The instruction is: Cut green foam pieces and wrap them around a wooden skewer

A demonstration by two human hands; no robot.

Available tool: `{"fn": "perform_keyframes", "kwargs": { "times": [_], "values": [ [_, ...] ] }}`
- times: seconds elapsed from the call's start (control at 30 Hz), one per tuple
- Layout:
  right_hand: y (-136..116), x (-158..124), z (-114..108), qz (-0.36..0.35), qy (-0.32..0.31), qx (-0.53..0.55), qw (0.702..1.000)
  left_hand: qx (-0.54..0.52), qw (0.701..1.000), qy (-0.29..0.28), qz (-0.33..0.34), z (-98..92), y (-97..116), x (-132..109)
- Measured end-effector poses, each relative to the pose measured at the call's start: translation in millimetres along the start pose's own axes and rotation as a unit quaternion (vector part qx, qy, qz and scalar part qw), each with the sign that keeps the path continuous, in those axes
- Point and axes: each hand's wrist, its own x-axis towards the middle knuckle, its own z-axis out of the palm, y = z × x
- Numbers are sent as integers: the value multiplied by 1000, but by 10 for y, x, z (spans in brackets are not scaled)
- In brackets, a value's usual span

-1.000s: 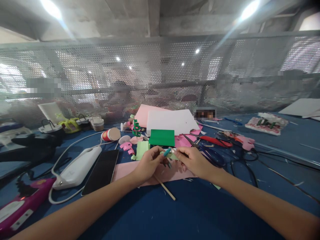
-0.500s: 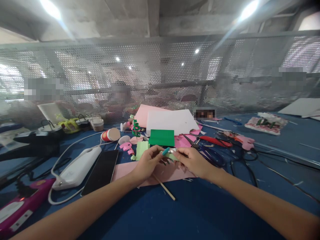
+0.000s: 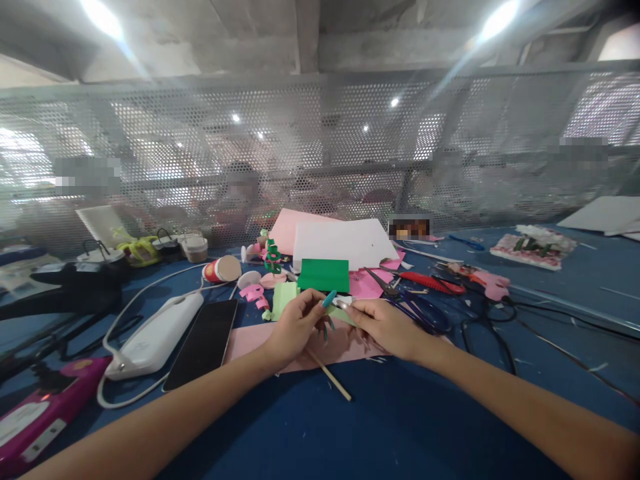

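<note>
My left hand (image 3: 295, 327) and my right hand (image 3: 383, 325) meet over a pink paper sheet (image 3: 250, 339) on the blue table. Both pinch a small light-green paper piece (image 3: 340, 311) between their fingertips. A teal stick-like piece (image 3: 329, 299) pokes up from the fingers of my left hand. A thin wooden stick (image 3: 330, 377) lies on the pink sheet just below my hands. A folded dark green paper (image 3: 323, 275) and a pale green piece (image 3: 285, 297) lie right behind my hands.
A black phone (image 3: 203, 343), a white power bank (image 3: 155, 337) with cable and a magenta glue gun (image 3: 35, 413) lie at the left. Scissors (image 3: 383, 283), a red-handled tool (image 3: 430, 282) and black cables (image 3: 490, 327) lie at the right. White and pink sheets (image 3: 340, 241) lie behind; a perforated metal screen (image 3: 320, 153) backs the table.
My hands have shifted slightly up and closer together, turning the small green piece; the teal piece now points more upright. Nothing else on the table moved.
</note>
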Motion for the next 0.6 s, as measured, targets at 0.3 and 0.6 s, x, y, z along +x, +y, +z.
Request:
{"fn": "perform_keyframes", "kwargs": {
  "times": [0.3, 0.6],
  "values": [
    [3, -26, 40, 72, -71, 140, 985, -3, 999, 28, 20, -19, -13, -2],
    [44, -30, 67, 62, -87, 172, 979, -17, 999, 38, 12, -34, -46, 16]
  ]
}}
